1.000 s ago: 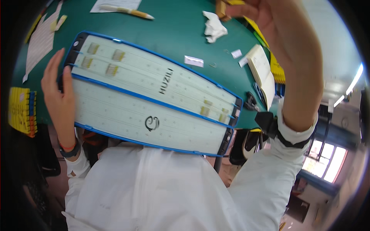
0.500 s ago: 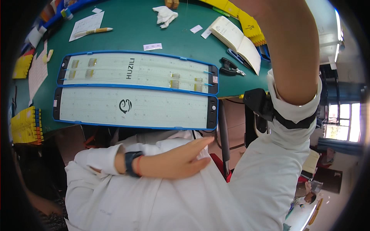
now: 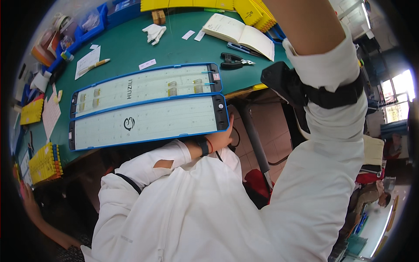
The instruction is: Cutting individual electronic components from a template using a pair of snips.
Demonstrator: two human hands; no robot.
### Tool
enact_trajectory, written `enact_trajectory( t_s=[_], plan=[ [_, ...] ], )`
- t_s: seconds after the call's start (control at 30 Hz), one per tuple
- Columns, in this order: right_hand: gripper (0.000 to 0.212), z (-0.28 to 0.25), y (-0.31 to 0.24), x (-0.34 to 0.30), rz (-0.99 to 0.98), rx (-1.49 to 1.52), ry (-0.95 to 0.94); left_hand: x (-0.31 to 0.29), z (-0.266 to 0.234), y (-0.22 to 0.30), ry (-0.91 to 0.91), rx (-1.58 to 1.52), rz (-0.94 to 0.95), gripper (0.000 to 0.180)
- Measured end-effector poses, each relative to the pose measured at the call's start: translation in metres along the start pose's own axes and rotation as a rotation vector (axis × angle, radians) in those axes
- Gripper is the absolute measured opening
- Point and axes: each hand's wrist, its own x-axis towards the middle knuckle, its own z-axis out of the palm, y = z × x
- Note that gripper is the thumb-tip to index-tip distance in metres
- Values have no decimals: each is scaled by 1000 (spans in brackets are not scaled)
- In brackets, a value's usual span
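An open, blue-edged flat case point(image 3: 148, 130) lies across the green table's near edge, its two long pale panels printed with a grid. Small wound bundles of fine wire or line point(image 3: 172, 88) sit in pairs on the far panel. My left hand point(image 3: 221, 136) is at the near right corner of the case, a stretched finger beside the black end piece. The rest of its fingers are partly hidden, and no held object shows. My right forearm point(image 3: 305, 22) reaches up past the top edge; that hand is outside the picture.
Black-handled cutters point(image 3: 235, 61) and an open notebook point(image 3: 242, 34) lie beyond the case. A pen point(image 3: 97, 64) rests on paper, near a crumpled white tissue point(image 3: 154, 33). Yellow card stacks point(image 3: 46, 163) stand at left and far side. Another person's arm point(image 3: 43, 222) shows at lower left.
My left hand has moved from in front of my chest up to the case's near right corner. The view has shifted and tilted; my right arm stays stretched out toward the top.
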Motion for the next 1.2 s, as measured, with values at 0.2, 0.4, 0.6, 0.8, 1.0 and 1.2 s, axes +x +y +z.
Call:
enact_trajectory(
  t_s=[0.2,0.4,0.6,0.8,1.0,1.2],
  plan=[
    [12,-34,16,30,77,40,52,55,12,-20,84,-363,10,58],
    [19,-24,25,26,102,55,10,96,55,-41,513,-457,-31,50],
    [26,-59,19,19,155,-3,63,95,41,-40,53,-740,46,53],
    [30,-70,20,22,200,-75,154,97,77,-45,444,-258,113,65],
    [28,-48,28,12,194,-209,185,29,-40,47,223,-962,-57,63],
    [30,-46,33,1,260,-141,245,29,-125,102,366,-1511,183,71]
  ],
)
